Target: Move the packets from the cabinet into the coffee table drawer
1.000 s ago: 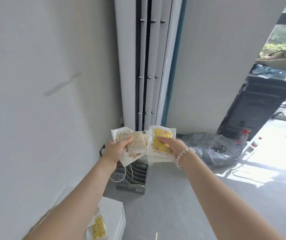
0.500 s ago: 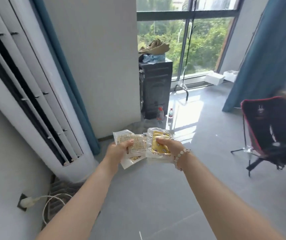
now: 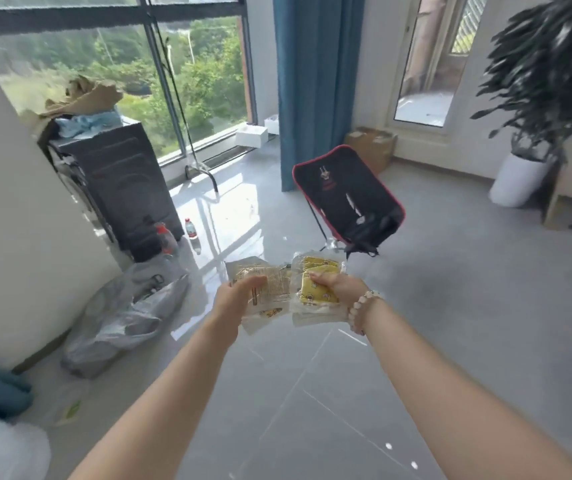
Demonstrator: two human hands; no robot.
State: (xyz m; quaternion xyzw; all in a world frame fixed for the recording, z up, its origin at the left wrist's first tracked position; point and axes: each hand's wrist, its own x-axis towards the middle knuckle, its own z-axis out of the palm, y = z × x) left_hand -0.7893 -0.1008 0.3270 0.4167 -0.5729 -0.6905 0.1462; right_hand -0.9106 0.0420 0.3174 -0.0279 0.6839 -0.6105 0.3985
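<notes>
The glossy grey tiled floor point(image 3: 451, 323) carries a crumpled grey plastic bag point(image 3: 122, 317) at left and two red-capped bottles point(image 3: 191, 229) beside a dark cabinet point(image 3: 122, 178). A black folding chair point(image 3: 343, 199) with red trim stands mid-room, with a cardboard box point(image 3: 371, 143) and a white plant pot point(image 3: 516, 178) at right.

In the left hand point(image 3: 234, 299), clear plastic packets point(image 3: 274, 287) show tan, brown-printed labels; in the right hand point(image 3: 338, 285), yellow dark-specked plastic packets point(image 3: 315, 296).
</notes>
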